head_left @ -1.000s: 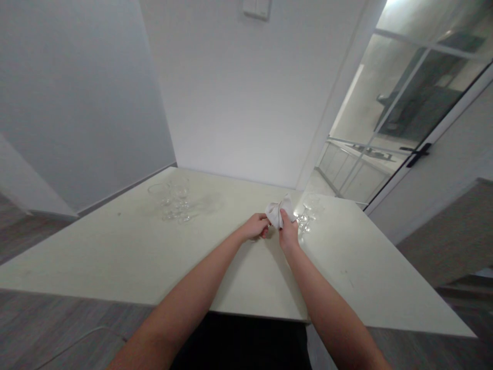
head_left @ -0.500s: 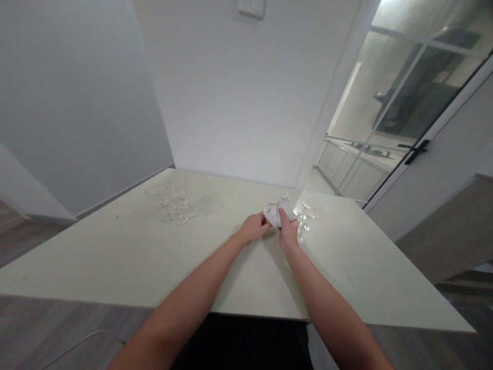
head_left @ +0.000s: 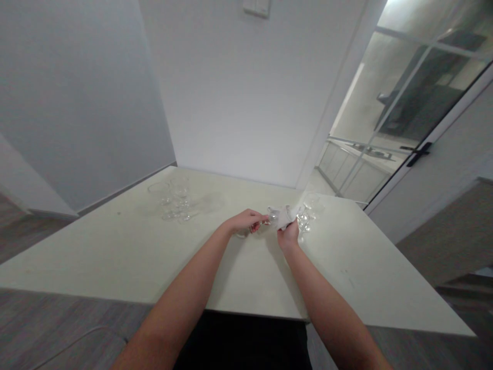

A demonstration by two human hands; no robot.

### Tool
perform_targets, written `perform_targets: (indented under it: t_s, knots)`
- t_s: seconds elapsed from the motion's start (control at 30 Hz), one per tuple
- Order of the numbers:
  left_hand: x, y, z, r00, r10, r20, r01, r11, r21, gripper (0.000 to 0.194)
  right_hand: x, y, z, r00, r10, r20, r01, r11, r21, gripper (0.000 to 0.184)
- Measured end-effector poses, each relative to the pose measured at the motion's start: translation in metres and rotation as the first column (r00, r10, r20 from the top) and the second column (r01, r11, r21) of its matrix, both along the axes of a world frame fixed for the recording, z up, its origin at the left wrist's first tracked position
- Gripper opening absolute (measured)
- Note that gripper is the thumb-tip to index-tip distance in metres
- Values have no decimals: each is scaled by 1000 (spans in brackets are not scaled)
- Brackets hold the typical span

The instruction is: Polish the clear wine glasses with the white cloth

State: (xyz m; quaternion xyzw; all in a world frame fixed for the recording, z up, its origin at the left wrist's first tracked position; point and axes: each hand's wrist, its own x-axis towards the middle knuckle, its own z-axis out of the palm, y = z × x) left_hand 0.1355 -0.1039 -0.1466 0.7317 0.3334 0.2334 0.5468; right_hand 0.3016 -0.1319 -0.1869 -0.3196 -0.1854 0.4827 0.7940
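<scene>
The left hand (head_left: 248,221) is closed around the stem of a clear stemmed glass (head_left: 273,218), held sideways above the table (head_left: 154,257), with its round foot showing to the left, just below the fingers, and its bowl pointing right. The right hand (head_left: 288,236) grips a white cloth (head_left: 285,217), bunched up and pressed against the bowl end of the glass, so part of the bowl is hidden; how far the cloth reaches inside cannot be told. Just beyond the right hand, to its right, stands a small cluster of clear stemmed glasses (head_left: 304,222), their outlines overlapping too much to count. Well apart, toward the far left part of the table, is another group of clear glasses (head_left: 180,203) with stems and round feet, close together and throwing a faint shadow to the right. The pale tabletop meets a white wall (head_left: 239,103) at its far edge, with a white switch plate (head_left: 256,7) high on it. To the right is a glass-paned door (head_left: 400,103) with a black handle (head_left: 419,154). A thin cable (head_left: 77,341) lies on the grey wood-look floor (head_left: 34,318) at lower left.
</scene>
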Motion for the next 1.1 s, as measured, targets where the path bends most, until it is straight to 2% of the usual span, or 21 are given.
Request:
perform_targets:
  t_s: [0.1,0.2,0.3,0.47,0.57,0.63,0.8,0.9,0.97,1.03,1.1]
  knots:
    - [-1,1,-2,998,55,-15,-54,996,68,54,3,-3,5,998,-57,-13,57,998,12,25]
    - [-5,5,-6,996,91,-24,-85,978,192,51,0,-7,10,995,99,-21,-98,994,50,31]
    - [-11,11,-11,995,100,-2,-96,957,272,50,-6,-9,9,966,256,42,-257,966,24,21]
    - [-18,15,-16,997,80,15,-80,953,291,49,-7,-4,-2,932,321,168,-297,943,-151,16]
    - [-21,15,-14,999,44,8,-44,953,299,48,-5,-5,-6,866,452,213,-418,889,-185,18]
    - [-23,15,-10,999,30,-10,-26,952,304,47,-5,-6,-6,841,487,236,-453,872,-186,19]
    - [-28,17,1,993,115,-30,-99,940,327,47,-9,-6,-2,917,363,168,-333,925,-181,29]
    - [-27,18,2,986,164,1,-156,934,322,48,-7,-4,-3,952,187,242,-164,980,-110,20]
    - [-26,17,0,985,173,10,-168,937,307,49,-4,-3,-5,930,96,354,-57,991,-120,22]
    - [-25,17,-3,985,171,8,-166,943,287,50,-1,-1,-7,894,64,443,-3,991,-136,23]
    - [-24,16,-4,987,158,8,-155,952,265,50,2,2,-9,907,-2,420,65,989,-136,22]
